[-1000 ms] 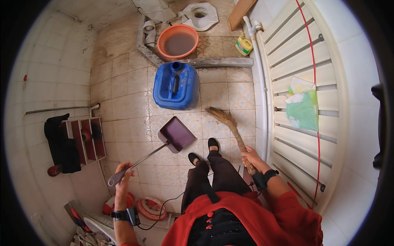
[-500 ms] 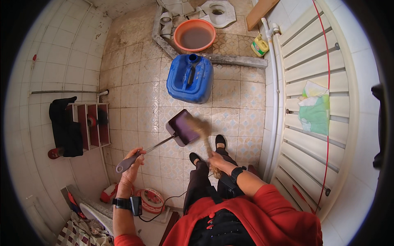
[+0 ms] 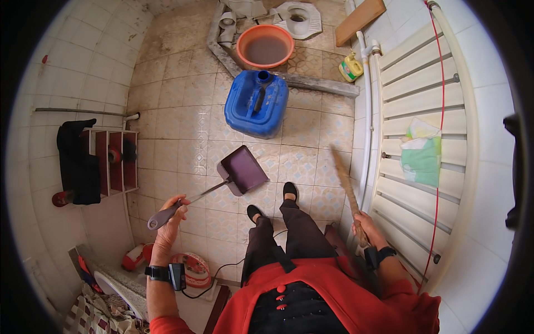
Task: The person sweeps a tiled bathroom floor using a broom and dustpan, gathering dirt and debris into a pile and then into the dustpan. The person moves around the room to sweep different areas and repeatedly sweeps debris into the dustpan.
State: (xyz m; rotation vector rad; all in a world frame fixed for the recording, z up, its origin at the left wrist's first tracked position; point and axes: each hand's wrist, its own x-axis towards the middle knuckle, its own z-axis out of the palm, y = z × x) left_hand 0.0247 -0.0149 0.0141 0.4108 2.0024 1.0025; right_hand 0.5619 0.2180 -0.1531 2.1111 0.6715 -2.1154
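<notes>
My left hand (image 3: 171,216) is closed round the grip of a long-handled purple dustpan (image 3: 245,171). The pan rests on the tiled floor ahead of my feet, its open edge turned to the right. In my right hand (image 3: 367,227) is a straw hand broom (image 3: 346,183), held out by the radiator. Its thin bristle end points forward over the floor, apart from the dustpan. Beyond the pan stands a blue plastic jerrycan (image 3: 257,106), its spout uncovered.
An orange basin (image 3: 266,47) of murky water sits behind a low concrete kerb (image 3: 317,83), near a squat toilet (image 3: 298,20). A yellow jug (image 3: 350,68) stands by the right wall. The white radiator (image 3: 414,150) carries a green cloth (image 3: 420,158). At left is a shoe rack (image 3: 114,161).
The broom has swung right, away from the dustpan, toward the radiator. My right hand has moved right with it. The dustpan stays nearly in place, still in my left hand.
</notes>
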